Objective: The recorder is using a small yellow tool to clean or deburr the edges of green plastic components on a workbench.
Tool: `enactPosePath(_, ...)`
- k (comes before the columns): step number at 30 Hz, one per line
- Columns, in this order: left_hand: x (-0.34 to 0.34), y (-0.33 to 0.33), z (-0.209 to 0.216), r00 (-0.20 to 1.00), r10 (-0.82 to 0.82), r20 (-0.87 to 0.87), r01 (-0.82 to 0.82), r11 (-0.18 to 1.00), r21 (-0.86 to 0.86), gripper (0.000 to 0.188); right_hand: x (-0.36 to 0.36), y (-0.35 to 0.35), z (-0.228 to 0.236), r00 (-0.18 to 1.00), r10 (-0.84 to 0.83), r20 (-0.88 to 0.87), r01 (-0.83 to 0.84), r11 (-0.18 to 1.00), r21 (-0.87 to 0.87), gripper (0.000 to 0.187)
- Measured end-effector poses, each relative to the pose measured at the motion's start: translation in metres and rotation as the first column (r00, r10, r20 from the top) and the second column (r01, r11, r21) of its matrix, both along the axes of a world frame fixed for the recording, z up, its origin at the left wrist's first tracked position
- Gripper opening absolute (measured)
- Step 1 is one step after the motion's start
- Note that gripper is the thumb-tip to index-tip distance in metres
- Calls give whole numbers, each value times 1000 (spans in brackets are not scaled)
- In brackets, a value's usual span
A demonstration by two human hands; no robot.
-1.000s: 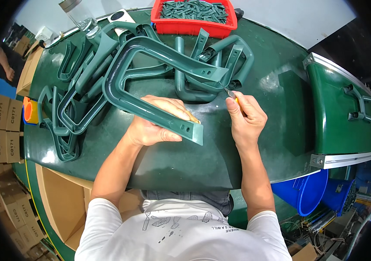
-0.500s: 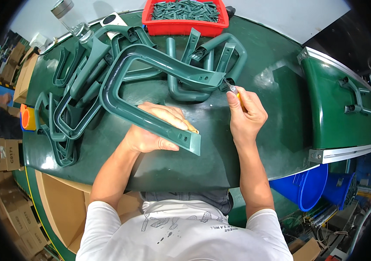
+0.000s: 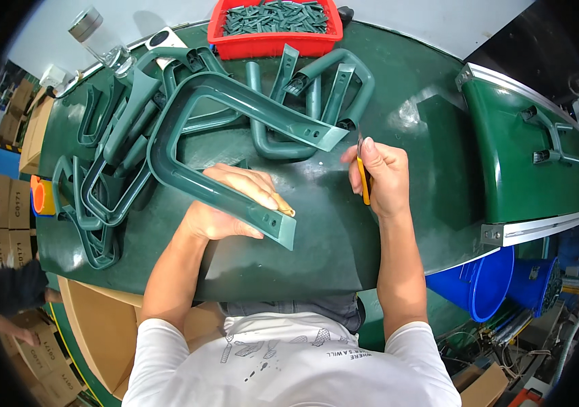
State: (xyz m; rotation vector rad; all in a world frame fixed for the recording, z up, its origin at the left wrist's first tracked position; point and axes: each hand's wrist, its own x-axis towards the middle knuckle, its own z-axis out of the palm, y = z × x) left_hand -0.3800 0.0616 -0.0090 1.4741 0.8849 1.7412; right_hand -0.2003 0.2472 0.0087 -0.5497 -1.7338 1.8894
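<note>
My left hand [image 3: 211,222] is wrapped around the lower arm of a U-shaped green plastic handle part [image 3: 255,107], holding it above the table. A tan covering [image 3: 284,206] shows at the tip of one finger of that hand. Both ends of the part point right, each with small holes and a thin, paler flap. A slim knife with a yellow handle [image 3: 364,180] is gripped in my right hand [image 3: 388,175]. Its tip points up, close to the right of the upper flap and apart from it.
Similar green parts [image 3: 126,122] are piled left and behind on the green table [image 3: 316,258]. A red bin [image 3: 276,47] of green scraps and a glass bottle [image 3: 109,51] stand at the back. A green panel [image 3: 520,176] is right; blue bins [image 3: 483,292] and a cardboard box [image 3: 99,332] sit below.
The knife has come away from the upper flap and turned more upright in my right hand. My left hand and the green part have shifted slightly left in view.
</note>
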Motion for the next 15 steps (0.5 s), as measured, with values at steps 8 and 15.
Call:
enactPosePath(8, -4, -1, -3, 1000, 9, -28, -9, 1000, 11, 46, 3, 1, 3, 990, 121, 68, -123, 992, 29, 50)
enactPosePath(15, -3, -1, -3, 999, 35, -20, -34, 999, 18, 44, 3, 0, 2, 992, 100, 70, -102, 994, 25, 50)
